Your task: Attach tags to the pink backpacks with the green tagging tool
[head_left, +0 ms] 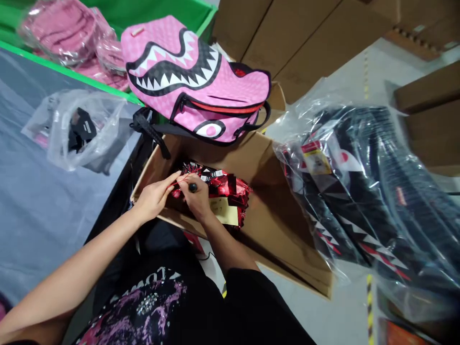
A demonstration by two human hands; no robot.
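I'm seeing the open cardboard box [273,191] stretching from centre toward four o'clock; the pink backpack [201,81] is lying by its eleven o'clock edge; red packets [241,195] are sitting inside at its nine o'clock end; my left hand [153,197] is seemingly pinching a red strand [176,182]; my right hand's [197,201] grip is clenching a dark-ended tool [193,187]; I'd be keeping the strand taut, tool clear of fingers.

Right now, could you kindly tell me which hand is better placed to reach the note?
Likely the right hand: it is nearer the note, though closed around a black handle; the left hand is farther off.
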